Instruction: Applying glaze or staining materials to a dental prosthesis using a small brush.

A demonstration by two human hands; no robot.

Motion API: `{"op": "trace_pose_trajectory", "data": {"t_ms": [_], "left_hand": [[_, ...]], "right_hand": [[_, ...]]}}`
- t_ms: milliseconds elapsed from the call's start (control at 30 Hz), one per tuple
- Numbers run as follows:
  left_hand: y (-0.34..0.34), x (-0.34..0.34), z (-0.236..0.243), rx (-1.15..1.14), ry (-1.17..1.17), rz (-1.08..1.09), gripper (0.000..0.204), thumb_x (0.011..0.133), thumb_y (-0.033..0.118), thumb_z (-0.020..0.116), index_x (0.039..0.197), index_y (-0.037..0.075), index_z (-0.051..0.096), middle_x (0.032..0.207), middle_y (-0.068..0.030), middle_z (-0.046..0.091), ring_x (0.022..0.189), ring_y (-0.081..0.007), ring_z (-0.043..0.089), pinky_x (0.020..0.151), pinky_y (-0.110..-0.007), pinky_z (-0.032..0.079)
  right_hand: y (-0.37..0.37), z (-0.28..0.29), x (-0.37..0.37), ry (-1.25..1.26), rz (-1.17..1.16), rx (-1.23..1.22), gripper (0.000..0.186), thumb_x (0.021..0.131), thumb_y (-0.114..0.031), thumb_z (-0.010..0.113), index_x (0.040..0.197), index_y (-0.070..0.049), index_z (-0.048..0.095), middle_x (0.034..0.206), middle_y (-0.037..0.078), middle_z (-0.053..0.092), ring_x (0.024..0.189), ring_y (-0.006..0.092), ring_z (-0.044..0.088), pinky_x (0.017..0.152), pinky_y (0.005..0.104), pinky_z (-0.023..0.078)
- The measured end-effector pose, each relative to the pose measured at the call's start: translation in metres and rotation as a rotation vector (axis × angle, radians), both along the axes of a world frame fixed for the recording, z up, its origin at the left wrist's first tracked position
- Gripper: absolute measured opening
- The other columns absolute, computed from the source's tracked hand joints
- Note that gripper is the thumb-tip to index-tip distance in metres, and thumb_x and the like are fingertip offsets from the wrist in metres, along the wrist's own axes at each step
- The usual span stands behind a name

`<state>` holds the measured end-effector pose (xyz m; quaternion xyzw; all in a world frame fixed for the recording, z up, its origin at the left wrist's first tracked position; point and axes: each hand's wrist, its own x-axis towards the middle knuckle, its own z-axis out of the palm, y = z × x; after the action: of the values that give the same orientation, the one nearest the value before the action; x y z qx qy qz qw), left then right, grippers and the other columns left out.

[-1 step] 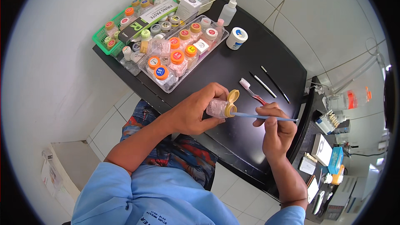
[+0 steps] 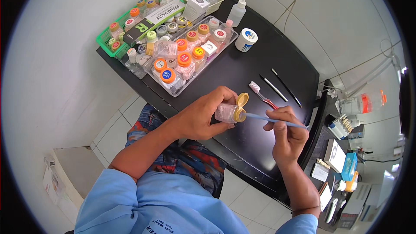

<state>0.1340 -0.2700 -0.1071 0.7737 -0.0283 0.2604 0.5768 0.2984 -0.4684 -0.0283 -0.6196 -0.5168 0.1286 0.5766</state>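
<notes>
My left hand [image 2: 203, 115] is wrapped round a small clear plastic jar [image 2: 224, 112] with a yellow flip-top lid [image 2: 242, 99] standing open. The jar lies tilted, its mouth facing right; what is inside is hard to make out. Between the fingers of my right hand [image 2: 288, 134] is a thin light-blue stick [image 2: 260, 117], its left end at the jar's mouth. Whether that tip is inside or just in front, I cannot tell. Beyond my right hand a toothbrush [image 2: 255, 87] with a red handle lies on the black table [image 2: 234, 147].
Two slender tools, a white-handled one [image 2: 275, 89] and a black one [image 2: 288, 89], lie farther right. A white tub [image 2: 246, 40] and a squeeze bottle [image 2: 237, 14] stand behind. Capped jars crowd a clear tray [image 2: 184, 87] and a green basket [image 2: 102, 41]. A side counter [image 2: 310, 182] runs along the right.
The blue stick has tilted: its left end is slightly higher and farther right, while its right end has dipped. My left hand and the jar stay put.
</notes>
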Motion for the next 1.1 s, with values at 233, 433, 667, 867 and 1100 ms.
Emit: {"op": "trace_pose_trajectory", "data": {"t_ms": [233, 433, 667, 867, 1100], "left_hand": [[0.0, 0.0, 0.004, 0.04, 0.049, 0.023, 0.057, 0.084, 0.006, 0.085, 0.129, 0.002, 0.05, 0.126, -0.0159, 0.064, 0.109, -0.0257, 0.067, 0.097, -0.038, 0.052], [-0.001, -0.002, 0.007, 0.024, 0.041, 0.036, 0.053, 0.087, 0.007, 0.083, 0.13, 0.002, 0.053, 0.12, -0.0182, 0.066, 0.114, -0.0349, 0.068, 0.099, -0.042, 0.052], [0.001, -0.002, 0.005, 0.059, 0.035, 0.006, 0.06, 0.084, 0.005, 0.085, 0.134, 0.003, 0.051, 0.129, -0.0161, 0.066, 0.116, -0.0289, 0.07, 0.099, -0.039, 0.054], [0.0, -0.002, 0.004, 0.062, 0.052, -0.035, 0.063, 0.085, 0.002, 0.084, 0.139, 0.002, 0.052, 0.134, -0.0155, 0.065, 0.121, -0.0275, 0.07, 0.101, -0.039, 0.055], [0.003, 0.002, 0.0, 0.034, 0.078, -0.054, 0.064, 0.086, 0.002, 0.083, 0.142, 0.002, 0.051, 0.137, -0.0153, 0.063, 0.127, -0.0274, 0.068, 0.107, -0.039, 0.054]], "right_hand": [[0.0, 0.007, 0.001, -0.05, -0.014, -0.044, 0.03, 0.107, -0.02, 0.068, 0.114, 0.007, 0.078, 0.091, 0.011, 0.068, 0.07, 0.0129, 0.067, 0.062, 0.0233, 0.053], [0.004, 0.011, 0.002, -0.172, 0.036, -0.079, 0.025, 0.101, -0.019, 0.075, 0.113, 0.002, 0.08, 0.089, 0.009, 0.069, 0.072, 0.0174, 0.063, 0.068, 0.0315, 0.048], [0.014, 0.019, -0.011, -0.784, 0.145, -0.068, 0.029, 0.08, -0.016, 0.085, 0.106, -0.006, 0.079, 0.088, 0.005, 0.07, 0.085, 0.0257, 0.062, 0.078, 0.0406, 0.044], [0.01, 0.016, -0.012, -0.732, 0.161, -0.019, 0.026, 0.08, -0.019, 0.084, 0.101, -0.006, 0.076, 0.088, 0.005, 0.069, 0.085, 0.0261, 0.063, 0.078, 0.0419, 0.045], [0.007, 0.013, -0.009, -0.69, 0.144, 0.119, 0.029, 0.093, -0.034, 0.077, 0.1, -0.006, 0.076, 0.086, 0.007, 0.066, 0.08, 0.0278, 0.063, 0.078, 0.0453, 0.049]]}}
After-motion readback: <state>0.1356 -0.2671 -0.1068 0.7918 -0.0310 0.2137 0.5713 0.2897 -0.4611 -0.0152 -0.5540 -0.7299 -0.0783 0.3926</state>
